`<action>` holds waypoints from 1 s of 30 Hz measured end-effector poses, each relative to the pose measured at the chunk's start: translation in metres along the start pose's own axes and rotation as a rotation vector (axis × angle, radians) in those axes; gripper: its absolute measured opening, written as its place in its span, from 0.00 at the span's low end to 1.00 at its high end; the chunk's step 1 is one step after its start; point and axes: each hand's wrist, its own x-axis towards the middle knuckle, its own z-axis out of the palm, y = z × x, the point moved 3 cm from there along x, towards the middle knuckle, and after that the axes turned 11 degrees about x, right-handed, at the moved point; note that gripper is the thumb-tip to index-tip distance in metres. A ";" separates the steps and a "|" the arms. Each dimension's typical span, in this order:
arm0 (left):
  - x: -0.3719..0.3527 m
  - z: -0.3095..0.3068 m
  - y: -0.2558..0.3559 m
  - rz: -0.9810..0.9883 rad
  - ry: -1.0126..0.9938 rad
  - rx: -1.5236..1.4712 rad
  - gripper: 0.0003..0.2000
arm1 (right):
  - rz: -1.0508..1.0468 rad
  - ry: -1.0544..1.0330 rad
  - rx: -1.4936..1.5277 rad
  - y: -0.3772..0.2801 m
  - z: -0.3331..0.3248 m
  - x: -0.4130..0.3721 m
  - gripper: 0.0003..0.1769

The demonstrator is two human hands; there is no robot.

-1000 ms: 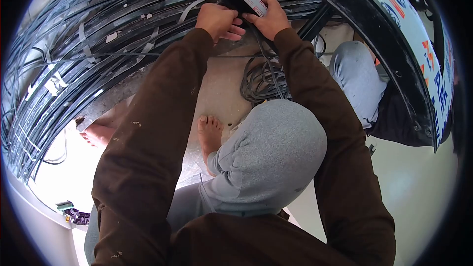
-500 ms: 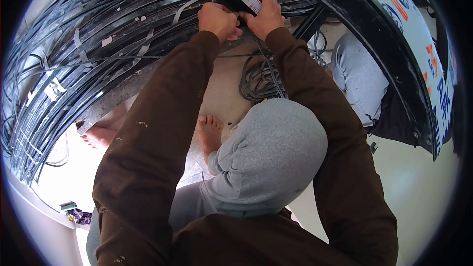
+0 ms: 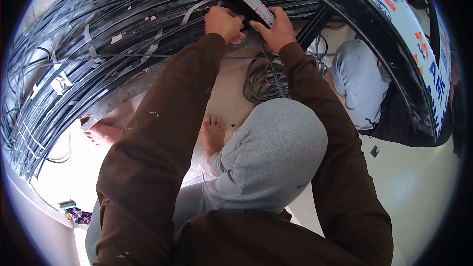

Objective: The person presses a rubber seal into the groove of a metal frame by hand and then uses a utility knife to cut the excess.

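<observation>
My left hand [image 3: 224,24] is closed in a pinch beside a long black bar [image 3: 231,1] with a white and red printed label; what its fingers hold is hidden. My right hand [image 3: 278,30] is closed around the lower end of that bar, thumb on the near side and fingers on the far side. Below the right hand a thin dark cable [image 3: 271,61] hangs down toward a coil of cable [image 3: 253,81] on the floor. A large bundle of black cables [image 3: 123,34] runs behind and left of my hands.
A curved black frame [image 3: 364,24] with a printed white panel [image 3: 431,51] arches over the right side. Another person's grey-clad knee [image 3: 357,76] is beneath it. My grey-clad knee [image 3: 281,152] is between my arms, and a bare foot [image 3: 213,133] stands on the floor.
My hands have moved apart, from nearly touching to a gap between them, the right going right and down. The whole view has shifted slightly.
</observation>
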 end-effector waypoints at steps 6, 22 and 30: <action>0.000 0.000 -0.002 0.009 0.000 0.003 0.10 | -0.023 0.018 -0.071 -0.001 0.005 -0.004 0.35; 0.001 0.009 -0.007 0.092 0.089 0.071 0.10 | -0.026 0.024 -0.123 -0.003 0.007 -0.005 0.36; 0.002 0.010 -0.007 0.104 0.105 0.100 0.10 | 0.060 0.045 -0.004 0.008 0.007 0.004 0.32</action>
